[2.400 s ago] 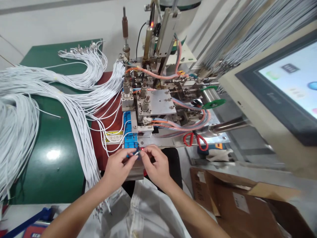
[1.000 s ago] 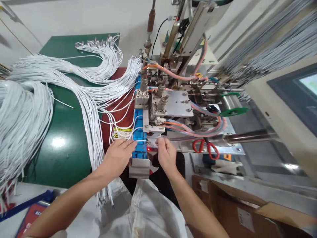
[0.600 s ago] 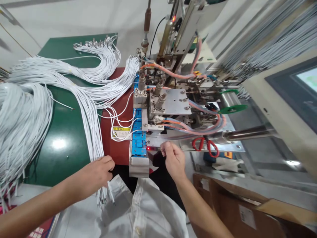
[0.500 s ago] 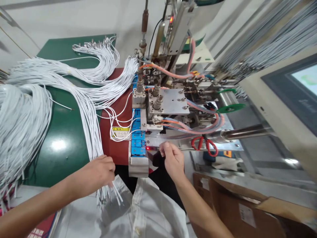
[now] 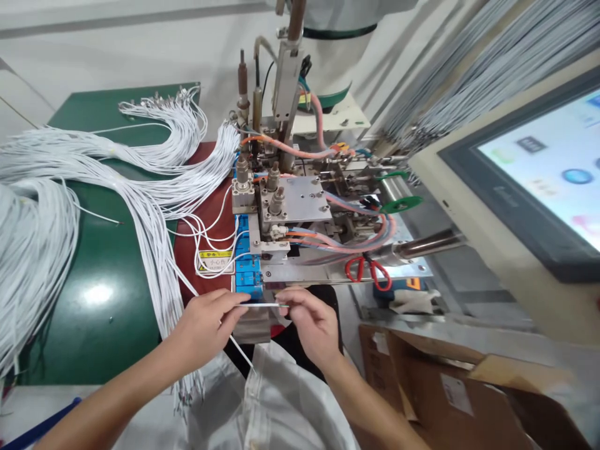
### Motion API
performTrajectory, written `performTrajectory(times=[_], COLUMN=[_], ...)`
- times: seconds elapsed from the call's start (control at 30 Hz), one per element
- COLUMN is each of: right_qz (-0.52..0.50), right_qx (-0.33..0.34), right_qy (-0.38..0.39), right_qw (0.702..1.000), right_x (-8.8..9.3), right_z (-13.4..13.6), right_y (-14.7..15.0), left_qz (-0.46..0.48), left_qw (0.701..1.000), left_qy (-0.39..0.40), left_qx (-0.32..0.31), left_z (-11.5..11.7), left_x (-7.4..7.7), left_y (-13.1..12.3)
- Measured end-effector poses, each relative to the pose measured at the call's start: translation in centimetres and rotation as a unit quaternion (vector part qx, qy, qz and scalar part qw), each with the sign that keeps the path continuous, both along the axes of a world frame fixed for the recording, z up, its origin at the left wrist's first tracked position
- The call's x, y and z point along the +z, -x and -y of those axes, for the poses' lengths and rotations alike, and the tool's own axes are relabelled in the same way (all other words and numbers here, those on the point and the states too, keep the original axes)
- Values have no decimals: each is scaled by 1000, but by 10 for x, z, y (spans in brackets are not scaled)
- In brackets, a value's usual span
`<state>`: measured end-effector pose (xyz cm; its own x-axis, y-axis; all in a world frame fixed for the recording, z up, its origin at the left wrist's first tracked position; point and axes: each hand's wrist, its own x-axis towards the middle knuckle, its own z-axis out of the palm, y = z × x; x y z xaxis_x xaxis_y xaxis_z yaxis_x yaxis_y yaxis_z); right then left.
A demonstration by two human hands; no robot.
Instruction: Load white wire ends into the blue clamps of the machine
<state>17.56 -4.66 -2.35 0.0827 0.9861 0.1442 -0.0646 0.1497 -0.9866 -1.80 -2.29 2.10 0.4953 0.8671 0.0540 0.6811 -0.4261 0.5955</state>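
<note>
A white wire (image 5: pixel 260 305) is stretched level between my two hands, just in front of the blue clamp blocks (image 5: pixel 248 278). Fingers and thumb of my left hand (image 5: pixel 206 325) pinch it near the blocks. At its stripped tip, my right hand (image 5: pixel 312 322) closes with thumb and fingertips. A second white wire end slants down below my left hand. The large bundle of white wires (image 5: pixel 154 250) hangs over the table edge beside my left forearm. Several wires loop into the blue blocks of the machine (image 5: pixel 300 203).
Red-handled scissors (image 5: pixel 368 272) lie at the machine's front right. A touch screen (image 5: pixel 548 156) juts in at right, above a cardboard box (image 5: pixel 422 381). On the green table (image 5: pixel 107 325), another wire pile (image 5: pixel 37 269) lies at left. A solder spool (image 5: pixel 398 194) stands behind.
My left hand has moved from the hanging bundle to the right and now holds a single wire out. My right hand has come down to its tip. The view has shifted right.
</note>
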Motion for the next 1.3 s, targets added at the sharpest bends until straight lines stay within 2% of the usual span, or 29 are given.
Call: performTrajectory(times=[0.17,0.23,0.3,0.43,0.57,0.7,0.97,1.07,1.13,1.23,1.3], right_qz=[103,85,36,-7,56,101,9,42,96,167,198], right_qx=[17,22,-10,-78,-73,-51,-85,-108,-108,-66,-21], right_qy=[18,42,67,73,38,14,75,48,2,-55,-52], right_qw=[994,995,997,994,995,993,994,992,990,982,979], right_x=[18,19,17,8,8,12,9,8,8,10,13], right_z=[-9,-11,-10,-5,-5,-9,-7,-8,-9,-12,-15], right_y=[4,7,10,17,19,17,32,36,35,27,20], left_qz=[80,122,157,189,190,202,257,274,282,271,243], left_qw=[995,988,978,966,966,952,909,899,897,908,927], left_qy=[38,50,64,98,115,181,242,237,232,214,182], left_qx=[36,76,121,146,135,141,221,246,250,239,220], left_z=[7,7,7,6,5,2,5,7,8,9,9], left_x=[-8,-10,-11,-11,-8,-8,-14,-17,-19,-22,-23], left_y=[-23,-32,-37,-39,-37,-36,-38,-41,-41,-40,-37])
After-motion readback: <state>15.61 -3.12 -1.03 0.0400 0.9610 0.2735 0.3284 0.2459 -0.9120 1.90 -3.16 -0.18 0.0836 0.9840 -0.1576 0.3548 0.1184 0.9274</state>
